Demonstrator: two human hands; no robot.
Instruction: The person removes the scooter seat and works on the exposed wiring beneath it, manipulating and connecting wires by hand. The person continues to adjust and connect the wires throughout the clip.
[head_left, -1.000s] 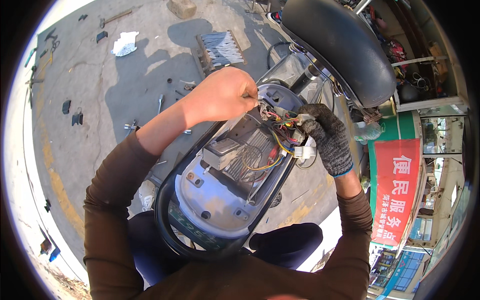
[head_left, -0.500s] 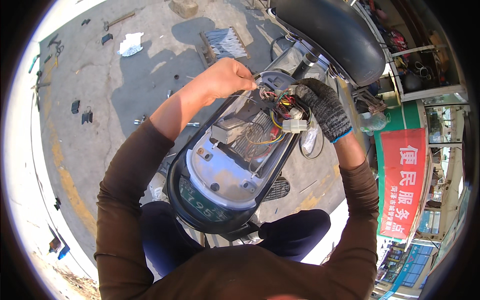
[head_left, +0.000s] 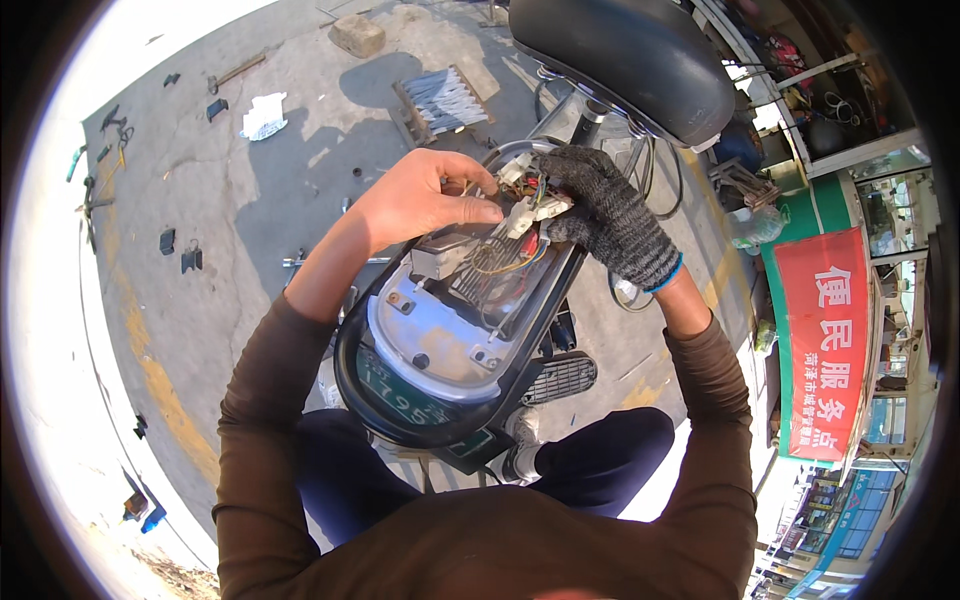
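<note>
My bare left hand (head_left: 425, 200) is at the left edge of the wiring, its thumb and forefinger apart, the other fingers curled and partly hidden. In a grey knit glove with a blue cuff, my right hand (head_left: 622, 218) grips white plastic wire connectors (head_left: 545, 208) between thumb and fingers. Coloured wires run from them into the open body of a scooter (head_left: 425, 345). Inside it a ribbed grey unit (head_left: 478, 260) and a yellow wire loop (head_left: 505, 268) show. A green number plate (head_left: 400, 395) sits at the near end.
A black seat (head_left: 630, 65) stands tipped up beyond the opening. On the ground at left lie a hammer (head_left: 238, 72), a white bag (head_left: 264, 117), small black parts (head_left: 191, 258) and a socket wrench (head_left: 375, 260). A crate of grey strips (head_left: 445, 100) lies farther off. A red banner (head_left: 825, 350) hangs at right.
The right hand has come down and left, and now grips the white connectors. My left thumb and forefinger have parted and moved slightly nearer me. The view has shifted a little.
</note>
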